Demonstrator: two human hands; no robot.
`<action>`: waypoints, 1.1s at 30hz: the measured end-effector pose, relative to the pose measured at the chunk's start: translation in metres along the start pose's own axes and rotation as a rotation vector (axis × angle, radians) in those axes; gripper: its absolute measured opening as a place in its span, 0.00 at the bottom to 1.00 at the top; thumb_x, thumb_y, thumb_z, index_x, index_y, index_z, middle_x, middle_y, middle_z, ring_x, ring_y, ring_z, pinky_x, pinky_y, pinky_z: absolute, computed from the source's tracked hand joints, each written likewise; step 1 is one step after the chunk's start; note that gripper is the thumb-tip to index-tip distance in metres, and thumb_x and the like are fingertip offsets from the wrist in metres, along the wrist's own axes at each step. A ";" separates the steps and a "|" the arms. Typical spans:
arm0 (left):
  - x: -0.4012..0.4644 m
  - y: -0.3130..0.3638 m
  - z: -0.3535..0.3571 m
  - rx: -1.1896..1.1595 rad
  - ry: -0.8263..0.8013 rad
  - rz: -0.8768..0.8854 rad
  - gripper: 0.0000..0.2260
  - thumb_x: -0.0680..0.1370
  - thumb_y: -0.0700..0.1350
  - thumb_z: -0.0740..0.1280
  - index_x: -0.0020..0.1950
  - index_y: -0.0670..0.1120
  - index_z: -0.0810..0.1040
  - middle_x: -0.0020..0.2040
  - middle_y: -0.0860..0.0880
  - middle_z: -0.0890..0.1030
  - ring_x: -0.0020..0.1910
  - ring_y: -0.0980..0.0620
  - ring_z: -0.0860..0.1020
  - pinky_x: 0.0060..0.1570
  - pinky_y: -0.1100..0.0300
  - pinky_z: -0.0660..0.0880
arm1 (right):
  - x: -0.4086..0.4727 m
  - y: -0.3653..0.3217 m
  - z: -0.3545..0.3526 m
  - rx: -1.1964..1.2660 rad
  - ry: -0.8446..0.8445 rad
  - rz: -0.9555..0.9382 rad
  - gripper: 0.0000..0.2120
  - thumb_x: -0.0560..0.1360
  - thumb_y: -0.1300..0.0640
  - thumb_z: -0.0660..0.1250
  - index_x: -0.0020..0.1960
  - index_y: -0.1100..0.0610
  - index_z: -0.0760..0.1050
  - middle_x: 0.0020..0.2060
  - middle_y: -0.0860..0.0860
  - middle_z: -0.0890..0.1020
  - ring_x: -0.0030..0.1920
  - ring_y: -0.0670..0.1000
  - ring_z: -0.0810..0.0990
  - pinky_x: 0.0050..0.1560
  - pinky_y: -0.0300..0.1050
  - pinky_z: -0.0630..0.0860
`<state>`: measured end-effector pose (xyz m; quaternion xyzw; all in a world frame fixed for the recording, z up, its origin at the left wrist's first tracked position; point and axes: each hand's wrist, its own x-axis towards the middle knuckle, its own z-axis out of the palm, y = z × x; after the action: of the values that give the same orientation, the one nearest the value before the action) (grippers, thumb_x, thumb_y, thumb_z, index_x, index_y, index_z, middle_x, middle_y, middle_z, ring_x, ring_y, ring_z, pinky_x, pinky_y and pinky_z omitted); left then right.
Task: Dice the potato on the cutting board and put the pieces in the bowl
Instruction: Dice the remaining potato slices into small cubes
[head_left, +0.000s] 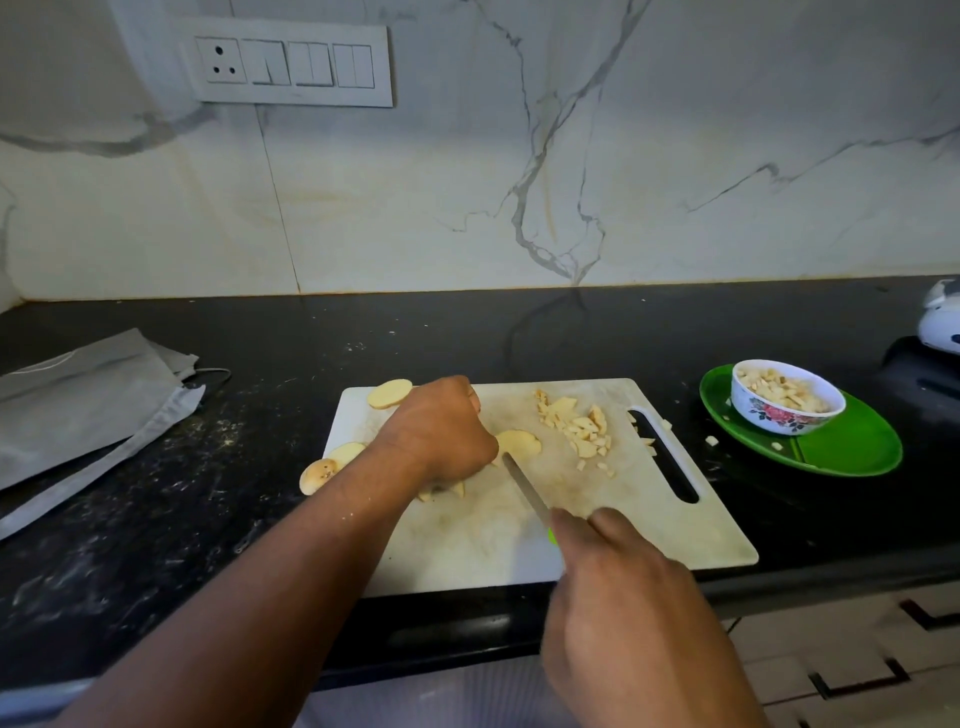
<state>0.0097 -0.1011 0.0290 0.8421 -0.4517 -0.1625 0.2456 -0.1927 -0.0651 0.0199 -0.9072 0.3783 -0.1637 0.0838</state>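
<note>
Pale potato slices (517, 443) and dice (579, 423) on white cutting board (649, 519), floral bowl (784, 397) part-filled

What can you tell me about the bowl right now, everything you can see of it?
The bowl is small, round and white, seemingly ceramic or melamine, with a red and pink flower print on its outer wall. It stands upright on the back part of a green plate, on the dark counter to the right of the cutting board. It is filled nearly to the rim with pale diced potato. A few stray dice lie on the plate beside it. Neither hand touches it.
</note>
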 end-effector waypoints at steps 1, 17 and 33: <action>0.000 0.000 0.000 -0.003 -0.002 -0.002 0.16 0.76 0.44 0.76 0.59 0.51 0.74 0.46 0.53 0.76 0.44 0.50 0.80 0.40 0.60 0.80 | -0.005 0.002 -0.003 0.006 -0.008 0.010 0.27 0.78 0.51 0.58 0.76 0.44 0.57 0.57 0.42 0.66 0.58 0.48 0.77 0.45 0.38 0.65; -0.003 0.003 -0.001 0.003 -0.021 0.003 0.19 0.76 0.43 0.76 0.62 0.53 0.71 0.48 0.52 0.76 0.47 0.50 0.80 0.40 0.61 0.79 | -0.007 0.002 0.000 0.056 0.014 0.013 0.26 0.78 0.51 0.57 0.75 0.44 0.58 0.56 0.41 0.67 0.56 0.47 0.77 0.48 0.37 0.70; 0.021 -0.049 -0.042 -0.306 0.273 0.145 0.07 0.77 0.41 0.75 0.50 0.53 0.85 0.43 0.54 0.86 0.45 0.57 0.84 0.51 0.61 0.79 | 0.094 0.031 0.020 0.136 0.124 0.242 0.22 0.66 0.33 0.73 0.40 0.52 0.72 0.33 0.45 0.74 0.34 0.46 0.74 0.26 0.38 0.59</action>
<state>0.0754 -0.0845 0.0351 0.7744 -0.4439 -0.0958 0.4406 -0.1443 -0.1536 0.0147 -0.8354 0.4772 -0.2335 0.1405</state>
